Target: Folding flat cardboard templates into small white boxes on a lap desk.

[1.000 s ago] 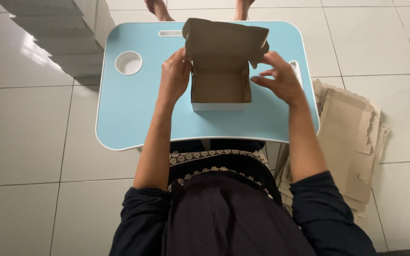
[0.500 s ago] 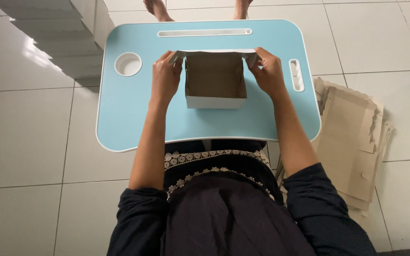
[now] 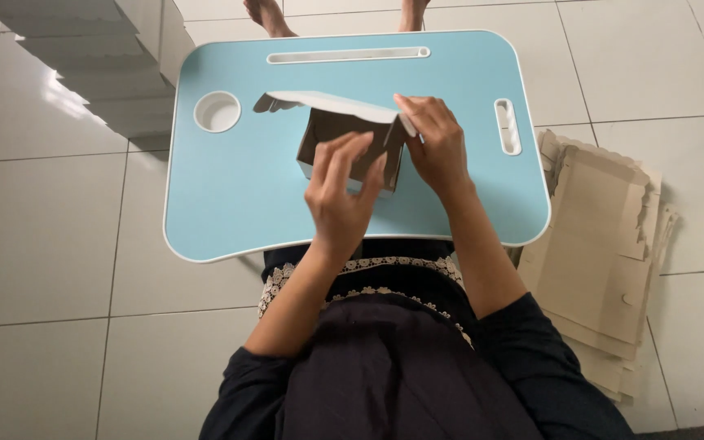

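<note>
1. Dark fabric of the person's lap, edged with a band of pale lace trim [image 3: 352,277], fills the nearest part of the view, with two dark sleeves at either side.
2. Just beyond, the left hand [image 3: 340,200] hovers at the near side of the small brown cardboard box [image 3: 344,147], fingers spread and loosely curved; whether the fingertips touch the box wall cannot be told.
3. The right hand [image 3: 437,147] pinches the right end of the box's pale, flat lid flap [image 3: 327,103] between thumb and fingers, holding the flap raised over the open box.
4. The box stands on the middle of the light blue lap table with a white rim [image 3: 230,204], which has a round cup recess [image 3: 217,111] at its left, a short slot handle [image 3: 507,126] at its right and a long narrow slot [image 3: 348,55] along its far edge.
5. To the right of the table, a stack of flat, unfolded brown cardboard blanks [image 3: 596,244] lies on the white tiled floor [image 3: 50,269].
6. At the far left, a stack of pale folded boxes [image 3: 91,57] stands on the tiles, and two bare feet [image 3: 266,15] show past the table's far edge.
</note>
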